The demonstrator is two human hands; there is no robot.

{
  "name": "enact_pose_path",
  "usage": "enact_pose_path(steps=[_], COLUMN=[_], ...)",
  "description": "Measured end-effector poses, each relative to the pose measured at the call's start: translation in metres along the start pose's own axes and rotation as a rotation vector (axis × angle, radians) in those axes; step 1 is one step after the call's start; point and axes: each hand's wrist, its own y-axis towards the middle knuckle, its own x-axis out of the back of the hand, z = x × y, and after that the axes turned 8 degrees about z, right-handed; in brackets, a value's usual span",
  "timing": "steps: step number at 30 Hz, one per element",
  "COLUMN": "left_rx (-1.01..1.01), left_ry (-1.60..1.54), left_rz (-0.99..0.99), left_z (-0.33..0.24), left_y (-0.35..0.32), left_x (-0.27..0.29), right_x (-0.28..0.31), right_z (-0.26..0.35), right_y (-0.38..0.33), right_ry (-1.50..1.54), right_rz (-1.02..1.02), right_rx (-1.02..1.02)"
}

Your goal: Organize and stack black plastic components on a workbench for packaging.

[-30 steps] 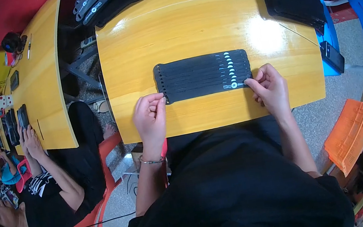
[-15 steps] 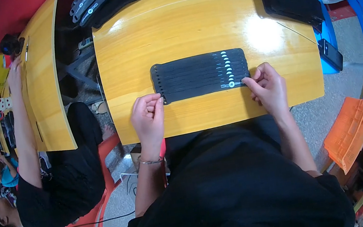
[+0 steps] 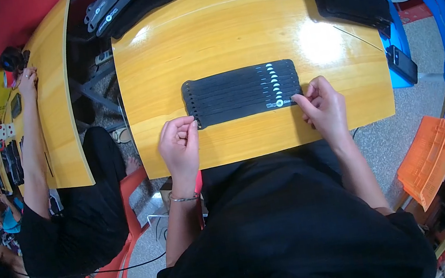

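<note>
Several black straps [image 3: 233, 95] lie overlapped in a neat row on the yellow wooden table [image 3: 235, 144], showing holes at their left ends and white half-round marks toward the right. My left hand [image 3: 180, 145] has its fingers pinched at the left end of the nearest strap. At that strap's right end, the thumb and finger of my right hand [image 3: 323, 105] are closed on the tip. The nearest strap lies flat along the lower edge of the row, its printed white mark uncovered.
Loose grey and black straps [image 3: 140, 3] lie at the far left. At the right, a black stack [image 3: 351, 2] and a phone [image 3: 402, 65] are by a blue tray [image 3: 403, 29]. An orange basket [image 3: 427, 162] stands beyond. A person [image 3: 74, 232] sits at the left table.
Both my hands stay at the strap's ends. The whole view has shifted slightly. The person at left has moved a hand across their table, and a dark phone-like object now shows beside that arm.
</note>
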Motion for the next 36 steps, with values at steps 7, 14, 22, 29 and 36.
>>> enact_pose_path(steps=[7,14,22,29,36], left_rx=[-0.040,-0.024,-0.516,-0.492,-0.559], left_ry=[0.003,-0.040,0.845,1.177,1.121], left_rz=[-0.017,-0.026,0.157,0.229,0.198], left_z=[0.001,-0.018,-0.064,-0.035,-0.047], left_y=[-0.001,-0.008,0.013,0.040,0.043], left_x=[0.001,0.005,-0.022,-0.045,-0.048], right_x=[-0.002,0.008,-0.028,-0.082,-0.060], right_z=[-0.002,-0.020,0.013,0.023,0.020], right_y=[-0.001,-0.002,0.008,0.024,0.025], right_ry=[-0.048,0.359,-0.412,-0.740,-0.869], right_rz=[-0.014,0.013,-0.128,0.002,-0.039], right_rx=[0.054,0.032,0.844,0.784,0.664])
